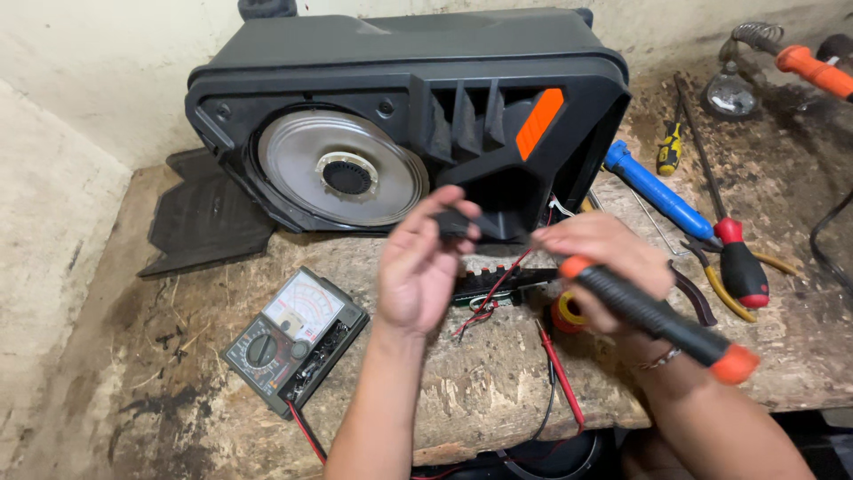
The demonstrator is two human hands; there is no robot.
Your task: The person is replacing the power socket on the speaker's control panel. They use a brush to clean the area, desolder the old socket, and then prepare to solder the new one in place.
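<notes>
In front of the big black plastic speaker cabinet (409, 116), my left hand (418, 267) is pinching a small black part (455, 222) — my right hand (604, 262) is gripping a black-and-orange-handled screwdriver (662, 320).

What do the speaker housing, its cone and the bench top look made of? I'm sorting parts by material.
Speaker housing: apparently moulded plastic, matte black, with ribs and an orange insert. Cone: silvery with a soft sheen, either metal or metallised plastic; the view leaves it open. Bench top: rough pressed wood board, stained, with visible chips and a worn front edge.
</notes>
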